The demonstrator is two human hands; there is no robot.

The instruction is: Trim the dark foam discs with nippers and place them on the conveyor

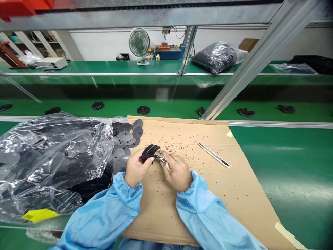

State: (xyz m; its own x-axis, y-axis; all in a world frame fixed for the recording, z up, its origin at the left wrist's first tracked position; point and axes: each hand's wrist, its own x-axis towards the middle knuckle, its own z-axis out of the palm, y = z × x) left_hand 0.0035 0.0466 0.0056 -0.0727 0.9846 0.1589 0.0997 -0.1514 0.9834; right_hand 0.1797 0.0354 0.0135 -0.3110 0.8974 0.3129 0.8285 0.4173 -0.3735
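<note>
My left hand (136,169) is closed around a curved black plastic part (150,152), which looks like several thin pieces fanned together. In my right hand (179,172) is a pair of nippers (163,160) with pale handles, gripped in closed fingers. The tips of the nippers meet the right side of the black part; whether the jaws are closed on it I cannot tell. Under both hands lies a sheet of cardboard (208,208), sprinkled with tiny dark scraps (169,147). Round dark grey discs (125,136) are heaped just left of my left hand.
A large clear plastic bag (59,156) full of dark discs covers the left side. On the cardboard's right lies a utility knife (214,155). Black parts (143,110) sit spaced along the green belt (166,104) ahead. A slanted metal post (241,69) rises at the right.
</note>
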